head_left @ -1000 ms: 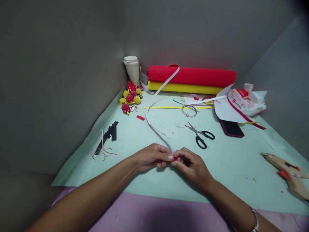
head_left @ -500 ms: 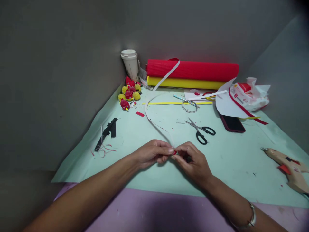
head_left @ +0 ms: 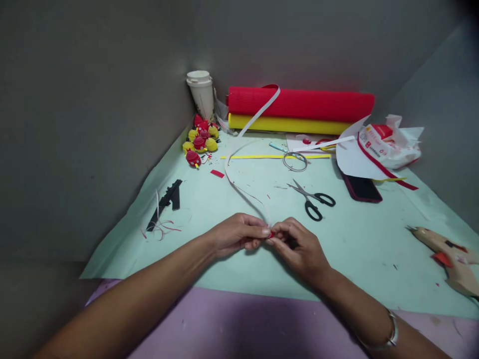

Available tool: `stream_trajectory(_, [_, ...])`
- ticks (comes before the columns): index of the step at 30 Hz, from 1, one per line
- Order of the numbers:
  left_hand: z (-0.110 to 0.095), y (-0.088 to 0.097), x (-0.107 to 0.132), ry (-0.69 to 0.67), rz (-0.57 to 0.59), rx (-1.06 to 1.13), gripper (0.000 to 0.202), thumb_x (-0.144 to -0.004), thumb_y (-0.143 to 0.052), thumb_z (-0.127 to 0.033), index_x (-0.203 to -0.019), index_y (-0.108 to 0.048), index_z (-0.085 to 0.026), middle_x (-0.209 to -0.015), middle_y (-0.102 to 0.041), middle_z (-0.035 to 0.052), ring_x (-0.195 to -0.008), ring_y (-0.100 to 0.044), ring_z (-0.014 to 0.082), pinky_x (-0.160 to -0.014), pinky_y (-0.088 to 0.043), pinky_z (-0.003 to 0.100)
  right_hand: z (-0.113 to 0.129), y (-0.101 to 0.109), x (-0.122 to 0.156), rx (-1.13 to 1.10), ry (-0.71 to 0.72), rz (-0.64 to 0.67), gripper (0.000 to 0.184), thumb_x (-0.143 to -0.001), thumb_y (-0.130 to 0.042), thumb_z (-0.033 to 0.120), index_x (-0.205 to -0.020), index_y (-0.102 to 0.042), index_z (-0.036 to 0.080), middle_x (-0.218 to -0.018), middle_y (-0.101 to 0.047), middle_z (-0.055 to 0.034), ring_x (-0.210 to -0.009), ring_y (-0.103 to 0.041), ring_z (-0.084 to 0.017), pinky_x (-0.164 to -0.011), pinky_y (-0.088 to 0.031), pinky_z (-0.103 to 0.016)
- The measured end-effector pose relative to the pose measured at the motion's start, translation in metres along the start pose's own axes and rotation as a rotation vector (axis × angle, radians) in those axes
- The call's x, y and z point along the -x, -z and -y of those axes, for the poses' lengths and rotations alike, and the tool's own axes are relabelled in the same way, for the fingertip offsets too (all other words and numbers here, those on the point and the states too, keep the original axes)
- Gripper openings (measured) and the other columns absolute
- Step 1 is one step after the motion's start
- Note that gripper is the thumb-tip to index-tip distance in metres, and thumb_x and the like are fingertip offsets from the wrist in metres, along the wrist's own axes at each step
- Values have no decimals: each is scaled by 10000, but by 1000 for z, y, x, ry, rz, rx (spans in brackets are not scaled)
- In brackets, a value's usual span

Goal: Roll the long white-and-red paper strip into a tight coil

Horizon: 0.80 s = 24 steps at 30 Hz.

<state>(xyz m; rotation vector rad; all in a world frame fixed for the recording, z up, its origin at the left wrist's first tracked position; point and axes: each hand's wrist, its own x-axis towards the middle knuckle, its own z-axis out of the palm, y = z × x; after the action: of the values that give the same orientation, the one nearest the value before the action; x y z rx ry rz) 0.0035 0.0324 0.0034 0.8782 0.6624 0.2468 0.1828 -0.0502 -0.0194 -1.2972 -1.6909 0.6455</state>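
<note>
Both hands meet at the near middle of the table, pinching the small red coiled end of a long paper strip (head_left: 238, 185). My left hand (head_left: 241, 234) has thumb and fingers closed on this end from the left. From the right, my right hand (head_left: 297, 244) grips the same end between thumb and fingertips. The coil itself is mostly hidden by the fingers. The strip's white side shows as it curves away to the far side and loops over a red corrugated roll (head_left: 318, 105). Black-handled scissors (head_left: 312, 198) lie partly open beyond my right hand.
A glue gun (head_left: 445, 257) lies at right, near a phone (head_left: 361, 187) and a tissue pack (head_left: 389, 144). Small red and yellow paper figures (head_left: 200, 143) cluster by a white cup (head_left: 202, 94). Black strips (head_left: 164, 204) lie left; a yellow roll (head_left: 284, 123) lies at the back.
The view has tilted slightly, so things at the back sit a little higher. My hands stay together on the strip's end, with only slight finger movement.
</note>
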Motion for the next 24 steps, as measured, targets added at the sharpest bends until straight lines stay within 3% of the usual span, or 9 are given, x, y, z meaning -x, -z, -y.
stream_trajectory(24, [-1, 5, 0, 62, -6, -25, 280, -677, -820, -316, -820, -714, -99, -568, -554, -7, -486, -455, 53, -456, -308, 182, 2, 5, -3, -65, -84, 95, 108, -856, -623, 301, -934, -657, 236, -767, -551, -6, -646, -534, -122, -573, -474, -224])
